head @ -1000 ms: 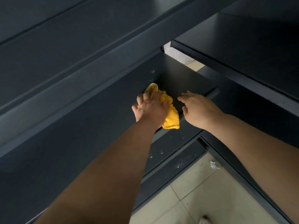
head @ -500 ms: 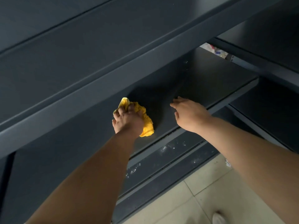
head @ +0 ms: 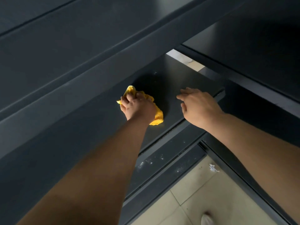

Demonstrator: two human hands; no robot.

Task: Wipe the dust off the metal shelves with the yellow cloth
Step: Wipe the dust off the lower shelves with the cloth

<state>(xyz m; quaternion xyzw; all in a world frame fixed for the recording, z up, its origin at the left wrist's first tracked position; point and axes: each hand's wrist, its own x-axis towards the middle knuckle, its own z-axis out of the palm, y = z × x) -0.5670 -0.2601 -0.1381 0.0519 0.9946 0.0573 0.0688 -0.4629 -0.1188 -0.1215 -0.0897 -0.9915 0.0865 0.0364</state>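
- At the middle of the head view, the left hand (head: 138, 108) gripped the yellow cloth (head: 158, 116). Its fingers were curled tight over the bunched fabric, pressing it down on the middle shelf (head: 186, 78).
- The cloth poked out past the knuckles at 11 o'clock. It also trailed out beside the wrist at 4 o'clock, lying on the dark metal near the shelf's front lip.
- At 3 o'clock from the cloth, near it but not touching, the right hand (head: 199, 108) rested palm down on the same shelf. Its fingers were straight and slightly spread, holding nothing.
- From 9 to 1 o'clock the upper shelf (head: 81, 54) ran across the picture as a broad dark band. Its front edge overhung the middle shelf and hid the part beyond the left hand.
- At 5 o'clock, below the front lip, the lower shelf (head: 162, 159) carried white specks of dust.
- At 2 o'clock a neighbouring shelf unit (head: 259, 46) met the row at an angle. A pale gap (head: 185, 60) between the two showed a strip of lighter surface.
- Further out at 5 o'clock lay the beige tiled floor (head: 203, 192), with a crumpled white scrap (head: 213, 168) near the base of the neighbouring unit.
- At the bottom edge, near 5 o'clock, the toe of a pale shoe (head: 207, 220) showed, blurred.
- The left forearm (head: 97, 176) crossed from 7 o'clock and covered much of the shelving there. The right forearm (head: 259, 143) came in from 4 o'clock.
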